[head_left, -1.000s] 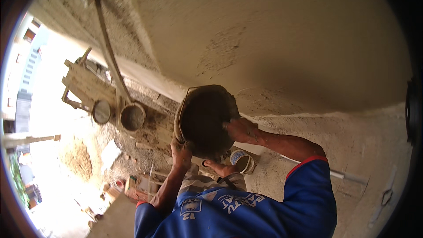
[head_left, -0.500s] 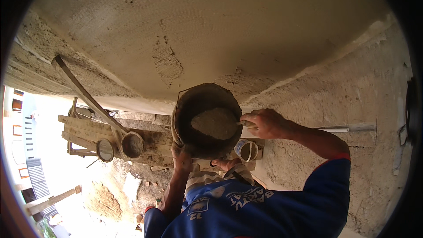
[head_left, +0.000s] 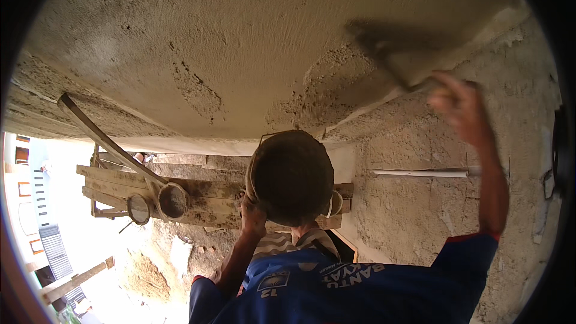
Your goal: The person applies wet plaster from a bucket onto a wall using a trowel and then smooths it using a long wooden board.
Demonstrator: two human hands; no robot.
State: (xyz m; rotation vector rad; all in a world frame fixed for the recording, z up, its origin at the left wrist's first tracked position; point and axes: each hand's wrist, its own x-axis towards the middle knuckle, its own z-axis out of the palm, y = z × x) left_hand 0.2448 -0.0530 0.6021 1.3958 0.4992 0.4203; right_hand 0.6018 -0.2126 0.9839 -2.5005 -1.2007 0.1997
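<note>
My left hand (head_left: 253, 216) is closed on the rim of a dark, mortar-coated bucket (head_left: 290, 177) held low in front of me, its interior in shadow. Raised at the upper right, my right hand (head_left: 456, 108) grips a trowel (head_left: 390, 67) by its handle, blurred by motion, with the blade at or close to the plastered surface (head_left: 252, 36). Rough, darker patches of mortar mark that surface left of the blade. Whether the blade touches it is unclear.
Below is a plank scaffold (head_left: 210, 189) with two round containers (head_left: 174, 200) and a long curved timber leaning across it. A white bucket (head_left: 336, 203) is partly hidden. Rough wall with a white pipe (head_left: 420, 173) stands at right. A sand pile (head_left: 144, 273) lies on bright ground below.
My right hand has swung up and right from the bucket with the trowel. A rough mortar patch now shows larger above the bucket. The view has turned and shifted.
</note>
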